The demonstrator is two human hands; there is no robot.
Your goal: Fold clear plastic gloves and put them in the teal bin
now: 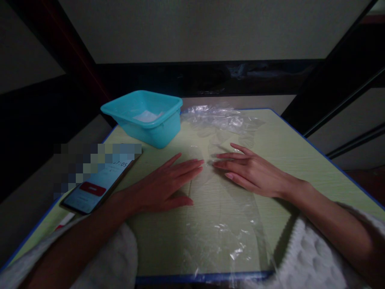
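A clear plastic bag or sheet (222, 200) lies spread over the middle of the table, from the far edge down past the near edge. Its far end is crumpled, and the near part is creased and shiny. On its left side my left hand (171, 180) rests with fingers stretched out and thumb apart, the fingertips at the plastic. My right hand (248, 168) lies over it from the other side, fingers spread, tips pointing left. A small gap separates the two sets of fingertips. Neither hand grips anything.
A turquoise plastic basin (162, 130) with something white inside stands at the back left. Nearer, a lit phone (104, 182) lies by my left forearm. A white and red object (64, 220) is partly hidden under that arm. The pale table (303, 160) has a blue edge; dark-trimmed panels stand behind.
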